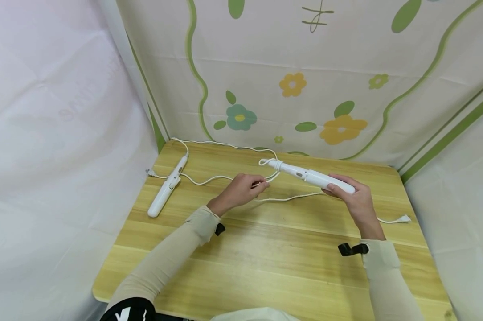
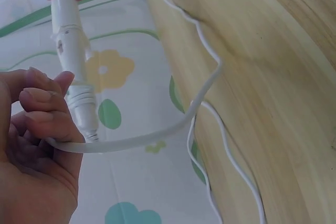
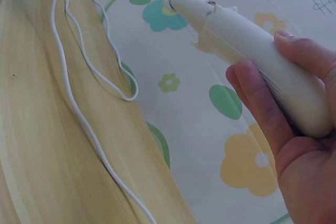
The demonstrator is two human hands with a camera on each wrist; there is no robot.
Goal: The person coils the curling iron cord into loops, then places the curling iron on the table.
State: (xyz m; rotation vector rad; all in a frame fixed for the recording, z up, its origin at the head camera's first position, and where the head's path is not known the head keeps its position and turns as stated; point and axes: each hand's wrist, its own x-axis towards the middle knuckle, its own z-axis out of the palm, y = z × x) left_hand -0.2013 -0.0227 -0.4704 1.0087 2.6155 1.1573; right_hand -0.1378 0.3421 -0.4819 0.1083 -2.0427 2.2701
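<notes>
From the head camera, here's the action: the right hand (image 1: 351, 196) is clamped on the thick end of a white wand-shaped device (image 1: 321, 178), thumb along the top, over the far right part of the wooden table (image 1: 285, 263). The narrow end points left, and there it is — a white cord (image 1: 279, 165) looped round that tip in several turns. Just left of it, the left hand (image 1: 241, 191) has fingers and thumb together, pinching the cord. Over on the table's left side lies a second white device (image 1: 165, 191), tilted, its narrow end away from the person. One plug (image 1: 150, 172) sits at the left edge, another plug (image 1: 403, 219) near the right edge. Behind it all, a flowered curtain (image 1: 265, 71).

To the left wrist: the left hand's fingers curl in around the cord, which bows out and crosses toward the wood, with thinner-looking strands beyond. The wrapped tip hangs right beside those fingers, and the right hand's fingertips show on the device up top.

Now the right wrist — a firm grip here, thumb on one side of the smooth thick body, fingers on the other. The narrow end reaches away, cord looped about it, while more white strands trail over the wood.
</notes>
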